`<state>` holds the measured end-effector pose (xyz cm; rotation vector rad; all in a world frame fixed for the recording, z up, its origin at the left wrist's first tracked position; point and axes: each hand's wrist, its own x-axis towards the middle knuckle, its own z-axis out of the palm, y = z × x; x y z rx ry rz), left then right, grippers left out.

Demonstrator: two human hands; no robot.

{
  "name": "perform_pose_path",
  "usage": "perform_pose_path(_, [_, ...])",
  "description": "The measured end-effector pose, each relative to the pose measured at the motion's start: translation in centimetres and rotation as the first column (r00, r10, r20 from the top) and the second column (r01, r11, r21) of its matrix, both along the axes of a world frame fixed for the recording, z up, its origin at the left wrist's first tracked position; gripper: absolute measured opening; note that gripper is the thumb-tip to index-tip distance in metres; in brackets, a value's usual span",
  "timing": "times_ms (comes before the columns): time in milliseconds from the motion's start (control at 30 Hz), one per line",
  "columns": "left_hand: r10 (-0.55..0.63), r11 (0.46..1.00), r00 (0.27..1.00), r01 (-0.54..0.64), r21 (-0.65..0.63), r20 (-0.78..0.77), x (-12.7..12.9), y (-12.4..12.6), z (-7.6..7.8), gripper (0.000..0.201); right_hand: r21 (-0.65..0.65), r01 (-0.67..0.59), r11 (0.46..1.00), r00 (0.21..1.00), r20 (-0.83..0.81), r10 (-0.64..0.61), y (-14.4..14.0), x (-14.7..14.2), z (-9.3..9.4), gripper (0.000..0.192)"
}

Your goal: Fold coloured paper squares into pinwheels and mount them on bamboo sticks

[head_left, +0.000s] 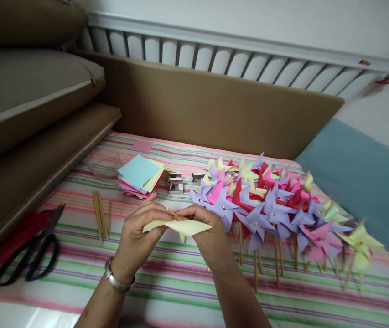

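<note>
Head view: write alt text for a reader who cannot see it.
Both hands, left hand and right hand, hold a yellow paper piece over a striped cloth. Finished pinwheels lie right; scissors, sticks and paper squares left.

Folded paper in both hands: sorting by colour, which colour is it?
Pale yellow folded paper, seen in the head view.

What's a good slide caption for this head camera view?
Both hands fold a yellow paper beside finished pinwheels.

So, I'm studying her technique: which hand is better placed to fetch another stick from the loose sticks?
Probably the left hand: the loose sticks lie just to its left, while the right hand sits beside the finished pinwheels. Both pinch the yellow paper.
</note>
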<state>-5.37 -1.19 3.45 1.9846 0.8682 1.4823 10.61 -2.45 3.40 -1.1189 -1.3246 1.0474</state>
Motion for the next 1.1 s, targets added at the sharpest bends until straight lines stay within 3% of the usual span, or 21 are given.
perform_pose_path(333, [0.027, 0.983, 0.989, 0.000, -0.184, 0.145, 0.5, -0.1, -0.2, 0.011, 0.094, 0.055, 0.994, 0.989, 0.131, -0.067, -0.2, -0.1, 0.7, 0.012])
perform_pose_path(533, [0.015, 0.972, 0.975, 0.037, -0.231, 0.220, 0.6, -0.2, -0.2, 0.009, 0.169, 0.051, 0.984, 0.989, 0.128, -0.073, -0.4, -0.4, 1.2, 0.020])
perform_pose_path(867, [0.029, 0.964, 0.977, 0.028, -0.264, 0.209, 0.5, -0.2, -0.1, 0.008, 0.156, 0.063, 0.986, 0.978, 0.187, -0.092, -0.5, -0.6, 1.5, 0.021])
perform_pose_path(1100, [0.052, 0.951, 0.978, 0.014, -0.308, 0.203, -0.1, -0.1, -1.2, 0.006, 0.157, 0.067, 0.985, 0.986, 0.137, -0.089, -0.7, -0.9, 1.4, 0.026])
